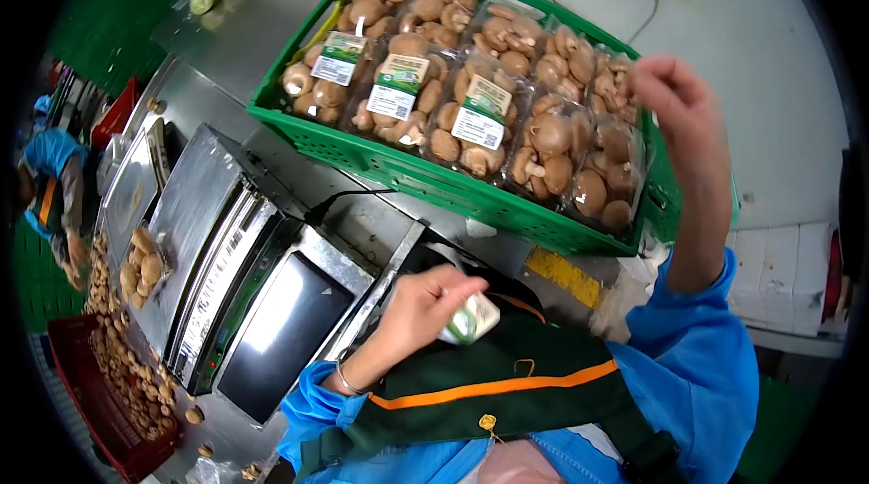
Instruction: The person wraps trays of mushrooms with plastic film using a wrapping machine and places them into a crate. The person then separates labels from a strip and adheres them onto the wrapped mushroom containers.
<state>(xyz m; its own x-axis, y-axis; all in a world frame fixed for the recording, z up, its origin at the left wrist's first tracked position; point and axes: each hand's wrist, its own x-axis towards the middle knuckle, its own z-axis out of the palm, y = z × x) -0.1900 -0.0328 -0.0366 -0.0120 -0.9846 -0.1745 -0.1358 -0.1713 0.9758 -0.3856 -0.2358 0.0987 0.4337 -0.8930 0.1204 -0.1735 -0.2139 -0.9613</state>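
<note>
My left hand (421,307) is closed around a small stack of green-and-white labels (472,318) in front of my apron. Raised at the right end of a green crate (434,190), my right hand (677,95) has curled fingers, slightly blurred; anything in them is hidden. Clear packs of brown mushrooms (549,142) fill the crate in two rows. Three front packs, from the left, carry a label (482,111) like those in my left hand; the two front packs nearest my right hand show none.
A weighing scale (285,321) stands left of me, with a mushroom pack (142,268) beside it. Loose mushrooms (122,366) spill by a red crate (90,402). Another person (56,167) works at far left. A black cable (348,196) runs behind the scale.
</note>
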